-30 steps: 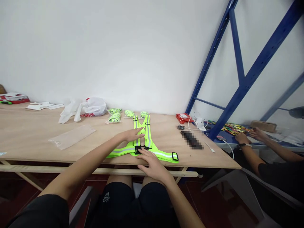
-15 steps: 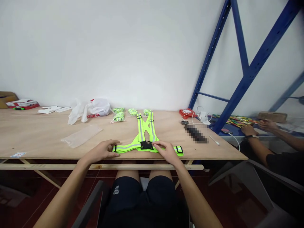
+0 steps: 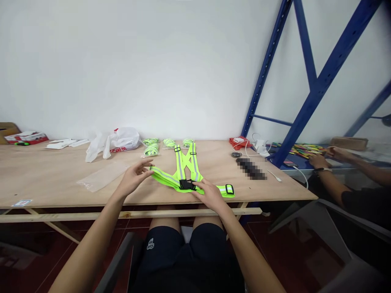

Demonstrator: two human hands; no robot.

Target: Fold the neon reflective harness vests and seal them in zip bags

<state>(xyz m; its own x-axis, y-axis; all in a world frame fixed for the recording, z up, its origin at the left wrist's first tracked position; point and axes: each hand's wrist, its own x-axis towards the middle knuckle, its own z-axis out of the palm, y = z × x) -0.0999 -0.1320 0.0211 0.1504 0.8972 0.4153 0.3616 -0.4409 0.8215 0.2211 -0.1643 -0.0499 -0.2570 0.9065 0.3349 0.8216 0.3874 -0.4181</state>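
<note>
A neon yellow-green reflective vest [image 3: 180, 165] of straps with grey stripes lies on the wooden table [image 3: 269, 191] before me. My left hand [image 3: 134, 178] pinches the end of its left waist strap [image 3: 163, 175] and holds that end a little raised, folded toward the middle. At the vest's front, the black buckle [image 3: 186, 184] looks fastened. My right hand [image 3: 210, 196] rests over the waist band just right of the buckle, its fingers touching it; what the fingertips grip is partly hidden. The right waist strap, with a black slider [image 3: 229, 189], lies flat.
Several bagged vests [image 3: 152, 149] lie near the wall. Left are a clear plastic bag [image 3: 104, 177] and a white carrier bag [image 3: 126, 138]. Right are a red pouch [image 3: 240, 143], cables and a blurred-out dark object [image 3: 251, 169]. Beyond the blue rack post [image 3: 301, 116], another person's hands [image 3: 318, 160] work.
My left hand has lifted the left strap end off the table and moved it up and inward. My right hand stays by the buckle, its fingers slightly lower.
</note>
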